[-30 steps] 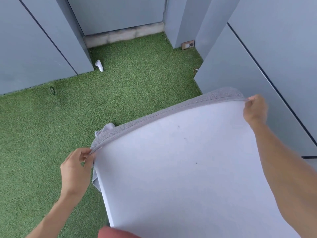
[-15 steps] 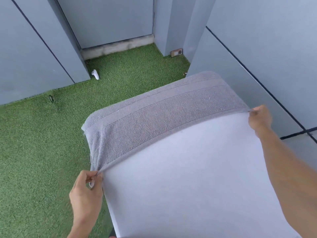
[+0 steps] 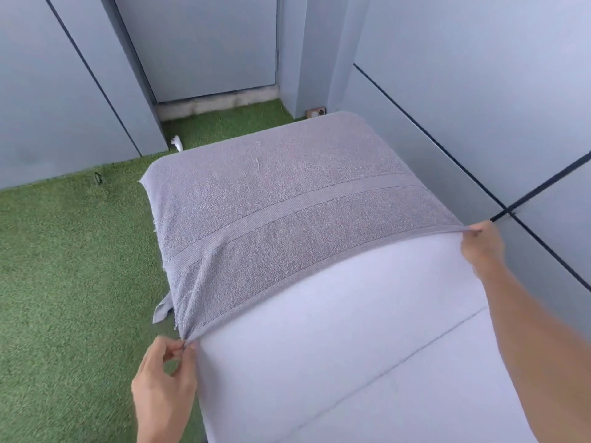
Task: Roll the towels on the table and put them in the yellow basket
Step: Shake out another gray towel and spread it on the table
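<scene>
A grey towel (image 3: 287,199) with a woven band lies spread over the far half of the white table (image 3: 351,353), reaching its far edge and hanging over the left side. My left hand (image 3: 166,375) pinches the towel's near left corner at the table's left edge. My right hand (image 3: 483,247) pinches the near right corner at the right edge. The towel's near hem is stretched taut between both hands. The yellow basket is out of view.
Green artificial grass (image 3: 73,266) covers the floor left of and beyond the table. Grey wall panels (image 3: 479,91) stand close along the right side and at the back. A small white object (image 3: 177,143) lies on the grass by the back wall.
Both hands have pulled the towel's near edge toward me across the table. Much more of the towel now lies flat on the tabletop, and the view has tilted up.
</scene>
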Action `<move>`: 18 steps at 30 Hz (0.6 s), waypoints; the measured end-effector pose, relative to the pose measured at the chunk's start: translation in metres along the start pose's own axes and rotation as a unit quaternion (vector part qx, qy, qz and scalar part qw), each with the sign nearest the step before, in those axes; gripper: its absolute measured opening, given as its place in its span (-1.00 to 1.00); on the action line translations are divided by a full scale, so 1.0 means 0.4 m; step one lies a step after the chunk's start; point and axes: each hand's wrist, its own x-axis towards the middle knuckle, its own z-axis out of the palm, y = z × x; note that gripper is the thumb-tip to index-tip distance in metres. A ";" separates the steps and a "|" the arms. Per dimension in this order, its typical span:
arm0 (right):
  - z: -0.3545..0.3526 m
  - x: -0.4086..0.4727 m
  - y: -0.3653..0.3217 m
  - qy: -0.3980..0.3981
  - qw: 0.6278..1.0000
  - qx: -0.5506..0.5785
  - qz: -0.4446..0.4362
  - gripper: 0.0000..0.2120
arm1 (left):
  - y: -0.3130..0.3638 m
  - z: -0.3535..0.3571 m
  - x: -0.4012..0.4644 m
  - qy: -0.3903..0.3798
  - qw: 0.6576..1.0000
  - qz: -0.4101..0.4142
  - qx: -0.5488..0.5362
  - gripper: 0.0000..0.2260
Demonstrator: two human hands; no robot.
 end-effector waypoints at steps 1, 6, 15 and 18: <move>-0.022 -0.019 0.023 0.000 1.000 0.009 -0.001 -0.80 | -0.005 -0.003 -0.040 0.000 1.000 0.003 -0.004 -0.78; -0.123 -0.091 0.177 -0.006 1.000 0.001 0.000 -0.83 | -0.015 -0.019 -0.266 0.021 0.999 0.026 -0.004 -0.73; -0.348 -0.250 0.542 -0.017 1.000 -0.005 -0.013 -0.82 | -0.031 -0.058 -0.714 0.052 0.998 0.040 -0.011 -0.77; -0.403 -0.291 0.652 -0.020 1.000 -0.001 -0.013 -0.84 | -0.034 -0.070 -0.843 0.048 0.999 0.024 -0.005 -0.73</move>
